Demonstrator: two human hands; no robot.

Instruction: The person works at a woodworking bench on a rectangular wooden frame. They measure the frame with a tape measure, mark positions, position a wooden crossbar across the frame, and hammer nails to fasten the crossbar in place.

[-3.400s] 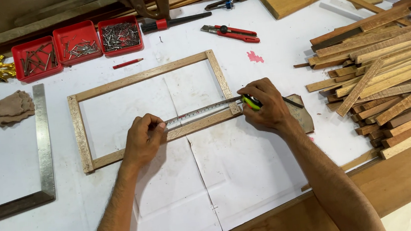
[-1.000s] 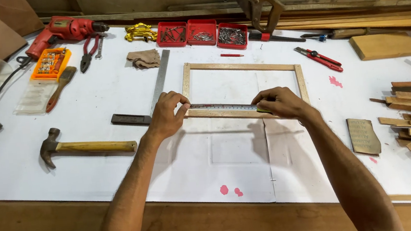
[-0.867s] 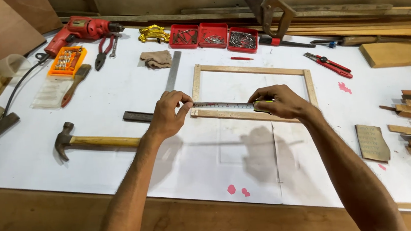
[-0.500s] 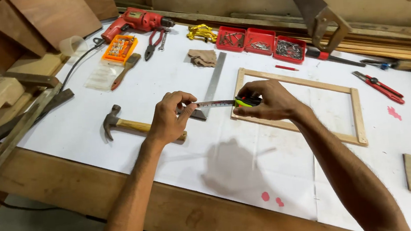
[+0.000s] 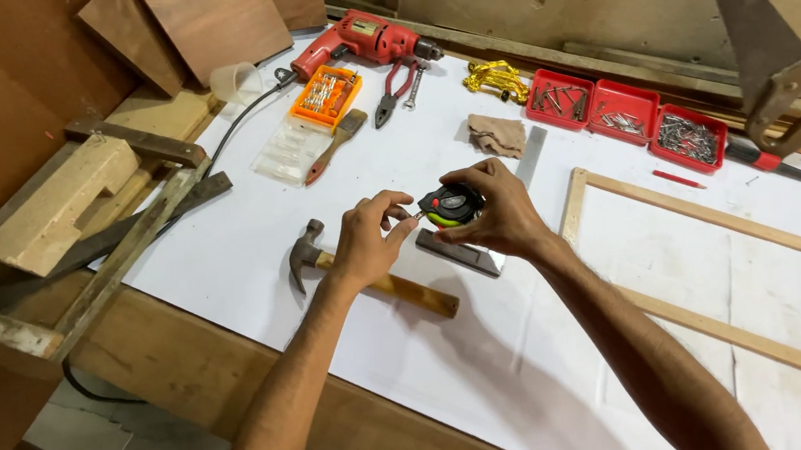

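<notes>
My right hand grips a black and yellow-green tape measure above the white-covered bench. My left hand pinches the tape's metal end tab right beside the case, with almost no blade drawn out. Both hands hover over a claw hammer with a wooden handle and a steel try square. A rectangular wooden frame lies flat to the right, apart from both hands.
A red power drill, pliers, an orange bit case, a brown cloth, red trays of nails and a hand saw lie along the back. Wood offcuts sit off the bench's left edge.
The tape blade, earlier stretched across the frame, has retracted into its case. Both hands moved left off the frame, and my view swung left over the hammer.
</notes>
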